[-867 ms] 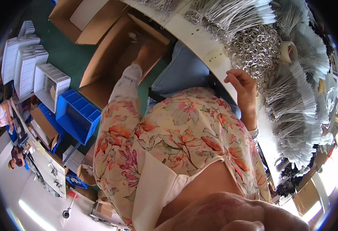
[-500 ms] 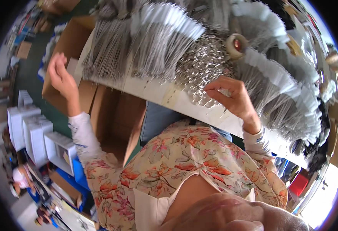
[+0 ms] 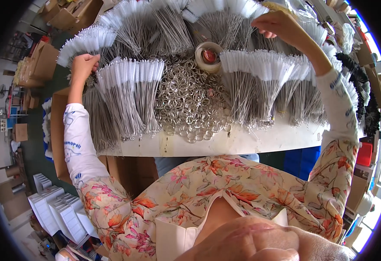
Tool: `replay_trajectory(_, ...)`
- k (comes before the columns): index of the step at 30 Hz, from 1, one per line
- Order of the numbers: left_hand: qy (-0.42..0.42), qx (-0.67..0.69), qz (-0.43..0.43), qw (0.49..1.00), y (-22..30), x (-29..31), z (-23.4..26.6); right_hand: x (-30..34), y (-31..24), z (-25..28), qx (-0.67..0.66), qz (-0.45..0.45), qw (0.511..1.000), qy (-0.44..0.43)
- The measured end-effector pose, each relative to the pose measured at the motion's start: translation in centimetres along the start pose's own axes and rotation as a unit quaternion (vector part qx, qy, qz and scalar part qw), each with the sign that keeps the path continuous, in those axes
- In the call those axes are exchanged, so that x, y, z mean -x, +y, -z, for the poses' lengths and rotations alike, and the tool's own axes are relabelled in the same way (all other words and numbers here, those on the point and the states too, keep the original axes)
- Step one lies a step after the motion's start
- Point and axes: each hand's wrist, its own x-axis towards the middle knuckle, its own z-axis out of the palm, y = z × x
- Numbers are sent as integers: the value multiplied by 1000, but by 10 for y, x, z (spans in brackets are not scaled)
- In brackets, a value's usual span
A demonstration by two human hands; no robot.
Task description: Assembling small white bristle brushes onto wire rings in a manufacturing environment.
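Bundles of wire-stemmed brushes with white bristle heads (image 3: 147, 69) cover the white table. At the far left, my left hand (image 3: 82, 68) is closed beside a brush bundle (image 3: 88, 41), its fingertips bent together; whether a brush is in them I cannot make out. My right hand (image 3: 279, 27) reaches over the brushes at the far right (image 3: 231, 19). Its fingers are curled together, and anything in them is hidden. Between the bundles lies a heap of shiny metal rings (image 3: 190, 100). Behind the rings sits a roll of tape (image 3: 208, 57) with something red in its centre.
The white table's front edge (image 3: 225, 148) runs close to my body. An open cardboard box (image 3: 61, 135) stands at the table's left end. Black bristly pieces (image 3: 364, 87) are piled at the right. White plastic trays (image 3: 56, 209) stand on the floor at left, and a blue bin (image 3: 301, 161) is under the table.
Both hands have moved outward and farther over the table: the left to the left-hand bundles, the right from the rings to the far right brushes. My view has turned toward the table.
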Motion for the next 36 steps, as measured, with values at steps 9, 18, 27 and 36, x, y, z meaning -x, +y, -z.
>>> replay_trajectory(9,-137,148,-74,977,119,-32,-2,-98,10,-57,-3,-80,994,-76)
replay_trajectory(18,6,-143,-37,989,127,-83,-71,-103,15,-78,81,18,995,52)
replay_trajectory(27,59,-177,-9,983,119,-97,-82,-84,8,60,-158,33,950,267)
replay_trajectory(36,63,144,-109,982,172,-90,-53,-69,234,58,283,189,938,72)
